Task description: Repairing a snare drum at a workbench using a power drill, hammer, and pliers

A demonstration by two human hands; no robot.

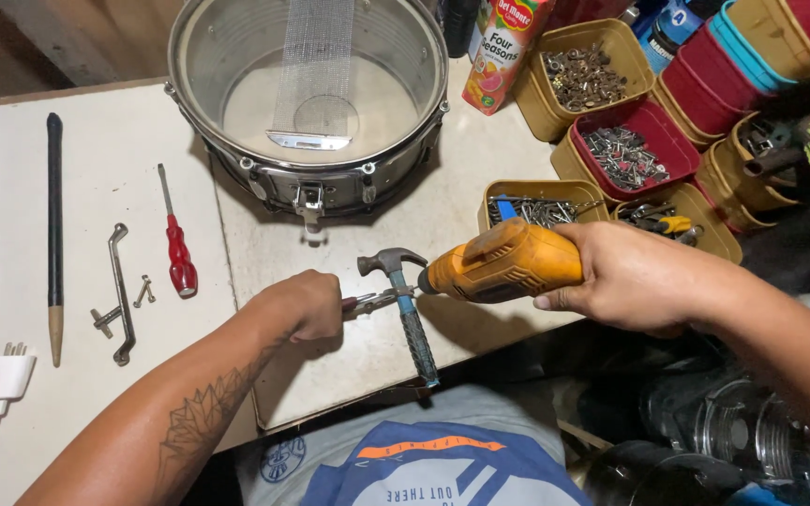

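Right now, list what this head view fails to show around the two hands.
- Left hand: its closed fingers hide the handles of the pliers.
- Orange drill: its tip meets the hammer; any bit is too small to tell.
- Right hand covers the drill's grip.

We note, at centre frame, an electric drill (503, 263) in smooth orange plastic; below it a claw hammer (403, 305) with dull steel head and ribbed blue grip. At top, a snare drum (309, 103) in glossy chrome. At left, a screwdriver (178, 251) with glossy red plastic handle. The worktop (349, 365) is matt, stained and off-white.
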